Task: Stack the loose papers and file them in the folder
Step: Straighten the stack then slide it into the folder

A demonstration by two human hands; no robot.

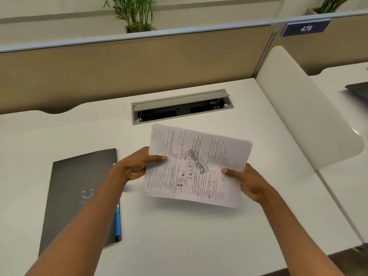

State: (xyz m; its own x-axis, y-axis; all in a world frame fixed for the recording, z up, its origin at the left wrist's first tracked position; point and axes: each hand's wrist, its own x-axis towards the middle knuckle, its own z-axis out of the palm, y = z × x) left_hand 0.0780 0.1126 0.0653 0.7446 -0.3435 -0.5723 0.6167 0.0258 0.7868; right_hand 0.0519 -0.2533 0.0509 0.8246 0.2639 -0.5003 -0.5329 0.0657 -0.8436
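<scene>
A stack of printed papers (197, 166) with dense text and a diagram is held up above the white desk (179, 236), tilted. My left hand (137, 166) grips its left edge, thumb on top. On the right edge sits my right hand (245, 180), thumb on top as well. A dark grey folder (79, 188) with a pale blue smiley mark lies shut on the desk to the left, partly under my left forearm. A blue strip shows along the folder's right edge.
An open grey cable tray (179, 106) is sunk into the desk behind the papers. A beige partition (139, 64) closes the back, a white rounded divider (302, 116) the right side. A dark object (358, 90) lies on the neighbouring desk.
</scene>
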